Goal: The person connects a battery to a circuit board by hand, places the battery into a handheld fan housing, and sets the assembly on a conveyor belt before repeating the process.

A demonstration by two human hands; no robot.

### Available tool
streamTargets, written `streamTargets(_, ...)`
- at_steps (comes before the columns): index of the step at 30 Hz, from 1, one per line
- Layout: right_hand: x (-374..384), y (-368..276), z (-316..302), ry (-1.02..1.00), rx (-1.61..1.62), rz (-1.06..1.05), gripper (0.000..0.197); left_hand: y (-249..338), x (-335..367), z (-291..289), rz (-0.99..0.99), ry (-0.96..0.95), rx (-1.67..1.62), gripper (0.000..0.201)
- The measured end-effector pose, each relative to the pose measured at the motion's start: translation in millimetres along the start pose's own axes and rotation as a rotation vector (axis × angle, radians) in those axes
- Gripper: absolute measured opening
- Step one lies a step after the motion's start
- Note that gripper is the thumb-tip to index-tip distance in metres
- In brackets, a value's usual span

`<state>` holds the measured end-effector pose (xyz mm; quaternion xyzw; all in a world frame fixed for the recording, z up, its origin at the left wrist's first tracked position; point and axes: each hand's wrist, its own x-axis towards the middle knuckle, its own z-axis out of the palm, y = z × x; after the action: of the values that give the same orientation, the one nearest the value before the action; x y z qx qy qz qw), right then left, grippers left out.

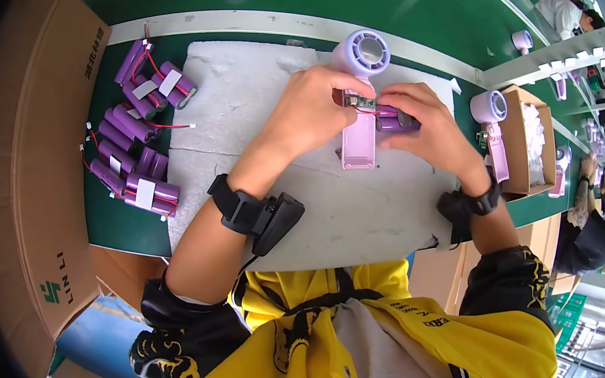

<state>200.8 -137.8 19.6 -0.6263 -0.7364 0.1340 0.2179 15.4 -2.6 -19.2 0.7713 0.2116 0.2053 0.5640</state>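
Observation:
A lilac handheld fan (pixel 363 53) lies on the pale foam sheet (pixel 225 76), its pink handle shell (pixel 359 142) open toward me. My left hand (pixel 306 107) is closed on the fan just below its round head, thumb and fingers at a small green circuit board (pixel 361 102). Right beside the handle, my right hand (pixel 433 128) grips a purple battery pack (pixel 395 120). Red wire shows between the pack and the board. The right fingertips partly cover the pack, and the left fingers hide part of the fan's neck.
Several purple battery packs (pixel 129 124) with wires lie left of the foam, by a tall cardboard box (pixel 44 163). To the right are another opened fan (pixel 490 108) and a small carton (pixel 516 143) holding white pieces. More fans sit beyond the white rail (pixel 233 25). Co-workers sit at right.

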Motion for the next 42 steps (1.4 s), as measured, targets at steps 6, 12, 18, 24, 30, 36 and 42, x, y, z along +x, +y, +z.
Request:
streamTargets(6,-10.1,8.2,7.8,0.036,0.279,0.055,0.035,3.4,-2.2,-4.2,0.06,0.002,0.033,0.035)
streamTargets(12,-13.9,-4.3,4.4,-0.056,0.771,0.436,0.022,5.1,-2.6,-5.2,0.04,0.02,-0.001,0.037)
streamTargets(18,-11.8,-7.0,6.1,-0.034,0.898,0.417,0.016,7.4,-3.4,-6.3,0.022,0.018,0.015,0.036)
streamTargets(24,-15.3,6.7,3.8,-0.246,1.015,0.61,0.034,10.0,-4.4,-7.7,0.067,0.009,0.095,0.035)
streamTargets(30,-14.0,-8.9,-7.3,-0.336,1.451,0.488,0.086,9.2,-4.5,-7.2,0.143,0.032,0.157,0.032)
streamTargets(36,-16.6,-10.4,-15.3,-0.412,1.485,0.356,0.099,12.1,-3.9,-8.7,0.17,0.03,0.218,0.03)
streamTargets(42,-12.1,-0.4,-11.2,-0.24,1.152,0.336,0.099,15.3,-3.1,-9.0,0.224,0.016,0.275,0.027)
